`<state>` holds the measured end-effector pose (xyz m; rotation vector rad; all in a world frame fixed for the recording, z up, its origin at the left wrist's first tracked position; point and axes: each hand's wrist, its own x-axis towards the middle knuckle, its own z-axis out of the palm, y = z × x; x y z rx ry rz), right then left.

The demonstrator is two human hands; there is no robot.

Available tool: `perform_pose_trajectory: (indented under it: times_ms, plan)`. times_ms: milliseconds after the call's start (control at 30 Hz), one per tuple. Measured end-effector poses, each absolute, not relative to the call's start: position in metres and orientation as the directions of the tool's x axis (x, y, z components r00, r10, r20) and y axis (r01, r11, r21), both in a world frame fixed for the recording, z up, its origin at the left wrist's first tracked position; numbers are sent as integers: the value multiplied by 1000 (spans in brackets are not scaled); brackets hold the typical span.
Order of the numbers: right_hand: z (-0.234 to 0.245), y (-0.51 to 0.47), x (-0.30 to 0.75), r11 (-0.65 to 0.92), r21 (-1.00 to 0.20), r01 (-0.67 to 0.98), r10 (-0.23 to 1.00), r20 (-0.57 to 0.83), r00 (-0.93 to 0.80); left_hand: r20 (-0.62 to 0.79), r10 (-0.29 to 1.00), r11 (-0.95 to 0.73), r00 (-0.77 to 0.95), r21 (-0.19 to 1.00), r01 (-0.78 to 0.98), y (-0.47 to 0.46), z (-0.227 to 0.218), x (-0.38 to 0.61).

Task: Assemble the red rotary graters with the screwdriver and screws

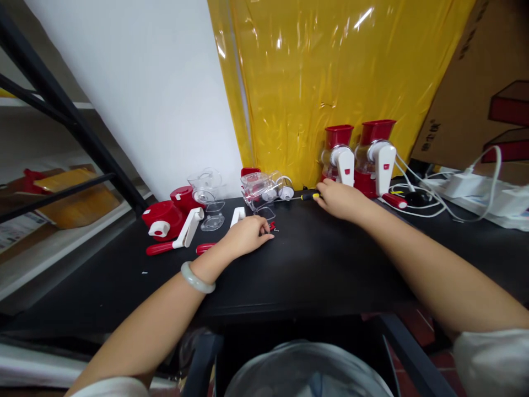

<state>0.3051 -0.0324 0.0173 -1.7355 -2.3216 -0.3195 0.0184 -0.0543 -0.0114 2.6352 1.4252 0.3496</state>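
My right hand (339, 198) reaches to the back of the table, its fingers closed at the yellow end of a black-and-yellow screwdriver (309, 195). The screwdriver's shaft points left, towards clear plastic housing parts (257, 187) and a grater drum (285, 188). My left hand (248, 236) rests low over the table with curled fingers, beside small red pieces (271, 226) and a tiny screw-like bit. Whatever its fingertips pinch is hidden. Partly behind that hand lies a white crank arm (238, 215) with a red handle (204, 248).
To the left are red grater bases (163, 219), another white crank (190, 227) and a clear hopper (205, 184). Two assembled red-and-white rotary graters (339, 157) stand at the back right, next to white cables and a power strip (506, 201). Black shelving (61, 116) borders the left.
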Motion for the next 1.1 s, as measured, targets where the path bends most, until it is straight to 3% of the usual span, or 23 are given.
perform_pose_trajectory:
  times_ms: [100, 300, 500, 633, 867, 1100]
  plan:
    - [29, -34, 312, 312, -33, 950, 848, 461, -262, 148, 846, -533, 512, 219, 817, -52, -14, 22]
    - [24, -16, 334, 367, -336, 867, 703, 711, -22, 151, 839, -543, 522, 250, 801, -46, -21, 22]
    - [19, -5, 344, 395, -500, 771, 524, 812, 258, 152, 838, -546, 524, 265, 795, -45, -21, 18]
    - [17, 1, 345, 462, -553, 693, 468, 816, 339, 172, 840, -543, 515, 286, 790, -45, -21, 17]
    - [11, 3, 335, 550, -581, 600, 526, 799, 292, 171, 855, -518, 490, 333, 788, -49, -16, 15]
    - [7, 0, 330, 562, -576, 594, 544, 798, 260, 193, 791, -611, 581, 311, 728, -48, -17, 11]
